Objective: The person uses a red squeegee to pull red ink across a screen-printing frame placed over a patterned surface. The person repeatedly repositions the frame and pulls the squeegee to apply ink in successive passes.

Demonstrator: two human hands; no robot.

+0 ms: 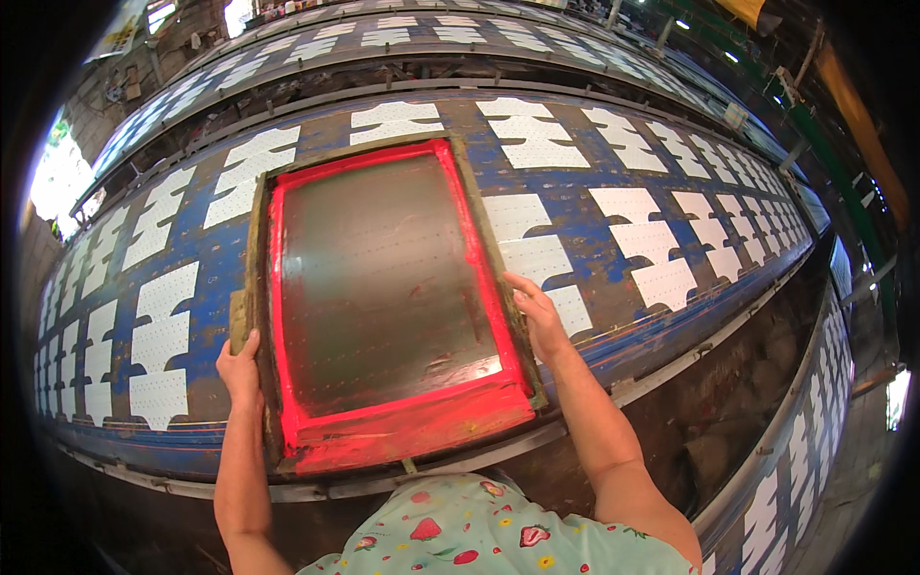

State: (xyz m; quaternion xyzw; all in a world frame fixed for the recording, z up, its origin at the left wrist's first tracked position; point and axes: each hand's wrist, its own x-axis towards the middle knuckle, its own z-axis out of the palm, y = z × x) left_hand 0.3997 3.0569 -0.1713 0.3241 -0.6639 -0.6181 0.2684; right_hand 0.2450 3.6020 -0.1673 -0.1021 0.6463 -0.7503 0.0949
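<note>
Both forearms reach forward, elbows bent: the left hand (240,372) grips the left side of a screen-printing frame (256,273), thumb up, other fingers mostly hidden, while the right hand (541,321) holds the opposite side with fingers partly curled. The frame, red-bordered around dark mesh (383,273), sits above the blue table (213,302) and its white cut pieces (163,350)

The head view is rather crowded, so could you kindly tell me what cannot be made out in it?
In the head view:
- Whatever lies on the table directly beneath the red-bordered screen: hidden by the screen.
- The left hand: some fingertips hidden by the screen's edge.
- The far white pieces: any marks too small.
- The patterned top: cut off by the lower edge.
</note>
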